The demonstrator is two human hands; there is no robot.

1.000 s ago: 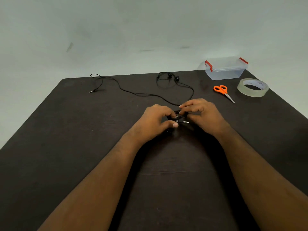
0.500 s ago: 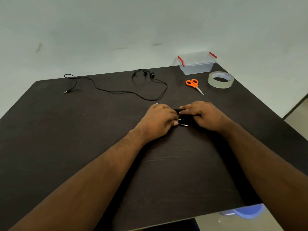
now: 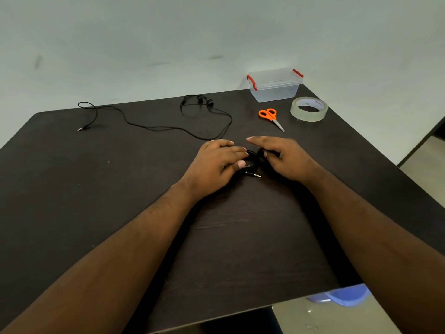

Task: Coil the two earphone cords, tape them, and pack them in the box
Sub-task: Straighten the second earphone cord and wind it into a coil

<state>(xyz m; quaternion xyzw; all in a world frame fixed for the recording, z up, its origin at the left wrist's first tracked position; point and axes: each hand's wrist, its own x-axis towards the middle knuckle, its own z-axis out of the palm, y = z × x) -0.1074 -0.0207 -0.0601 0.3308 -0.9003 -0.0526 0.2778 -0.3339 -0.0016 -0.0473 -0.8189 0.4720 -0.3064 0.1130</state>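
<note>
Your left hand point(image 3: 216, 162) and right hand point(image 3: 280, 155) cover the coiled black earphone cord point(image 3: 252, 162) on the dark desk point(image 3: 96, 189); fingers curl onto it, exact grip hidden, only the plug point(image 3: 253, 175) shows

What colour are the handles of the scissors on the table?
Orange, on the scissors; the blades are metal grey. The head view, the only one, shows it clearly.

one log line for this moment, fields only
step: coiling first cord | left hand: holds coiled cord | right hand: on coil | second cord: loose | box: lid on
</note>
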